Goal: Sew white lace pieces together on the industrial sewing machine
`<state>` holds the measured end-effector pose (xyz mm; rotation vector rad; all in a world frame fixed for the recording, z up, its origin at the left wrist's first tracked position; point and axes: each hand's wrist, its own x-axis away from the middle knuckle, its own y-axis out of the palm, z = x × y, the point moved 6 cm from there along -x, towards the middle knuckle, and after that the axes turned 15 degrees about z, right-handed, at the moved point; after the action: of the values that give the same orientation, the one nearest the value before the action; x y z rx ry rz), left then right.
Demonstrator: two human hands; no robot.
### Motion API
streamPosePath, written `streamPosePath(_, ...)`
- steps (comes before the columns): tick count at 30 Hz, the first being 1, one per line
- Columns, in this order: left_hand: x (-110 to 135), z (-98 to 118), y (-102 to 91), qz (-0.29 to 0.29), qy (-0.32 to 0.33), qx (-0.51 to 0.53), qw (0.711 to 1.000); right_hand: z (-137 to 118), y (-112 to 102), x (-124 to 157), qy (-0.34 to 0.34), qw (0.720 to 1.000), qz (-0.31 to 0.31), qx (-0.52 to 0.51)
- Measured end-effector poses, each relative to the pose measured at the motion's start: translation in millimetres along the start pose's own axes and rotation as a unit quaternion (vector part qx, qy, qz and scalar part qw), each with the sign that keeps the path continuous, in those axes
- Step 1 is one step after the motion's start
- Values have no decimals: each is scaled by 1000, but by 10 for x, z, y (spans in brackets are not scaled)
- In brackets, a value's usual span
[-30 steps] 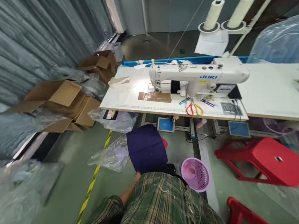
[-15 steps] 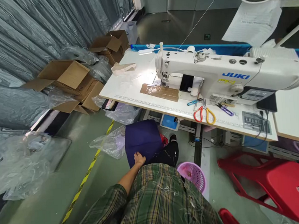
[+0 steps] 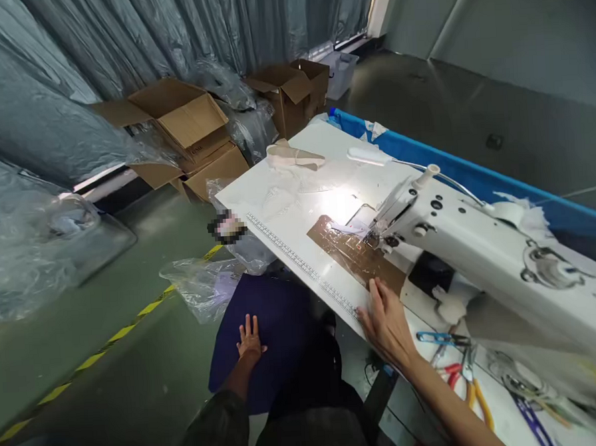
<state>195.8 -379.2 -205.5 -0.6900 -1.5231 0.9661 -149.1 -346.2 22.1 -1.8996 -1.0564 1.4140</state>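
Note:
Spread flat, my left hand point(image 3: 251, 342) lies on a dark blue piece of fabric point(image 3: 277, 310) draped over my lap. My right hand point(image 3: 388, 321) is at the front edge of the white sewing table point(image 3: 281, 200), thumb apart from the fingers, holding nothing I can see. Its fingertips reach the near edge of a brown plate point(image 3: 352, 250) taped to the tabletop. The sewing machine point(image 3: 458, 234) stands beyond that hand, its needle area point(image 3: 376, 239) over the plate. A small white piece point(image 3: 348, 228) lies beside the needle.
Blue thread snips point(image 3: 441, 337) and scissors with red and orange handles point(image 3: 468, 377) lie beside my right forearm. Beige fabric pieces point(image 3: 294, 155) rest on the table's far left. Cardboard boxes point(image 3: 193, 122) and plastic bags point(image 3: 201, 284) are on the floor to the left.
My view has turned left and moved nearer the table. My right hand has come into view by the brown plate. My left hand has opened out flat on the blue fabric.

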Motion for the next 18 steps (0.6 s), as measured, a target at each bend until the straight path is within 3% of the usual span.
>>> streamPosePath(5,-15,-3,25,5,-9,2,1000,193,218,62,-17,998,-43,53)
streamPosePath(11,52,-100,105,22,-44,20,999,276,238,170,-32,998,-18,58)
streamPosePath(18,341,-59,83,34,-90,54,994,239,233,137,-59,996,-8,71)
